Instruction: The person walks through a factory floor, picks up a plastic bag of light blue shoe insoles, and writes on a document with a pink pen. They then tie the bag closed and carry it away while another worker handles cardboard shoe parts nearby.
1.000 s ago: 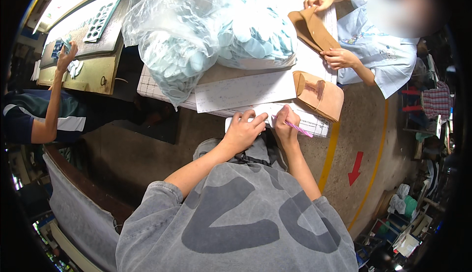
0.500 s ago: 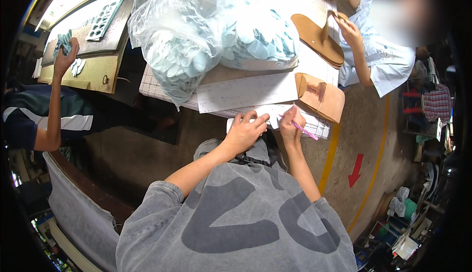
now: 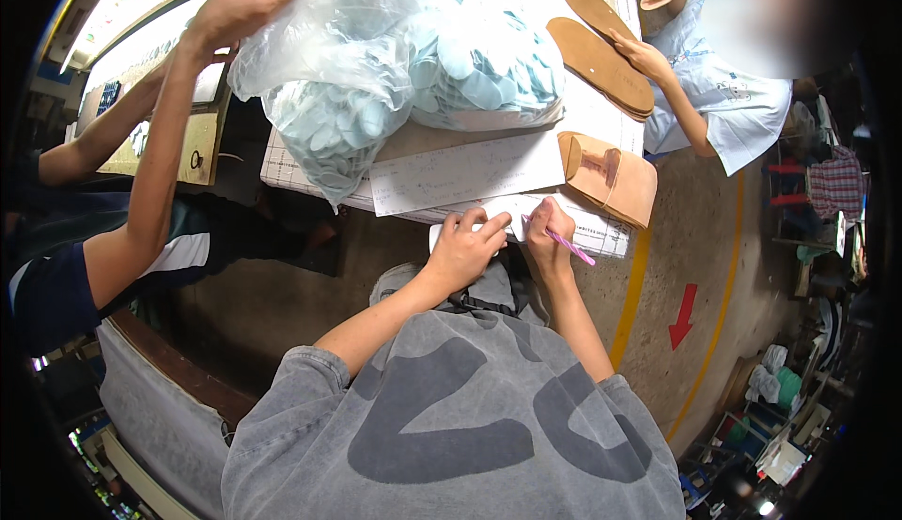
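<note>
My right hand (image 3: 548, 236) is closed round a pink-purple pen (image 3: 569, 247), whose tip is hidden by the fingers, over white paper (image 3: 505, 207) at the table's near edge. Beside it my left hand (image 3: 466, 249) lies on the same paper with its fingers bent and apart, gripping nothing. Just beyond them a larger white sheet with handwriting (image 3: 470, 174) is spread on the table. To the right of that sheet sits a bundle of tan sole-shaped pieces (image 3: 620, 186) with a band round it.
Clear plastic bags of pale blue oval pieces (image 3: 479, 64) fill the table's middle. Brown insoles (image 3: 598, 67) lie at the right, under a co-worker's hand (image 3: 644, 55). From the left, another person's hand (image 3: 240, 8) reaches to the bags. A red arrow (image 3: 684, 316) marks the floor.
My right hand and pen have shifted slightly left; my left hand stays nearly still. The left person's hand has swung from the workbench to the bags. The right co-worker's hand has moved onto the insoles.
</note>
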A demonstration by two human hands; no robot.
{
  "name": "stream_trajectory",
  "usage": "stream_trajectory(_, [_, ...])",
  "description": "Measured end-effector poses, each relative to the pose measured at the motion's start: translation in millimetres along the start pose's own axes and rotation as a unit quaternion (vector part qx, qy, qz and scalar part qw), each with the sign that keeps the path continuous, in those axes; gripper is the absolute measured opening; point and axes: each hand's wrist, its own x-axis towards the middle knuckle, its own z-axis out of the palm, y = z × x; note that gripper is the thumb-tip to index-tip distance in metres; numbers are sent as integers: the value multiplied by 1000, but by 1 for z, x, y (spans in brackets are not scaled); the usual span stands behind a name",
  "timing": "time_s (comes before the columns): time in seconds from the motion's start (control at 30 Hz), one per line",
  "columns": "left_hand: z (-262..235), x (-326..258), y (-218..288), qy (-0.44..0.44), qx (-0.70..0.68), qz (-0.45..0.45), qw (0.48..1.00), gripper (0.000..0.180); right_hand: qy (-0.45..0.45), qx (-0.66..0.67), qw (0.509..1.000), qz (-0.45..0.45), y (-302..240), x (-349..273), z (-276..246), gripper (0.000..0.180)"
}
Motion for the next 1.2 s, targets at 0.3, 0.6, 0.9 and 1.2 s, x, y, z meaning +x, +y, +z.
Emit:
stream_trajectory(0.3, [0, 1, 0, 0, -3, -4, 1000, 14, 19, -9, 1000, 4, 3, 0, 2, 43])
stream_trajectory(0.6, [0, 0, 2, 1, -2, -7, 1000, 13, 33, -35, 999, -2, 2, 2, 1, 48])
stream_trajectory(0.9, [0, 0, 2, -1, -2, -8, 1000, 14, 41, -38, 998, 8, 0, 3, 2, 51])
stream_trajectory(1.2, [1, -1, 1, -4, -4, -9, 1000, 14, 64, -34, 996, 53, 3, 7, -9, 51])
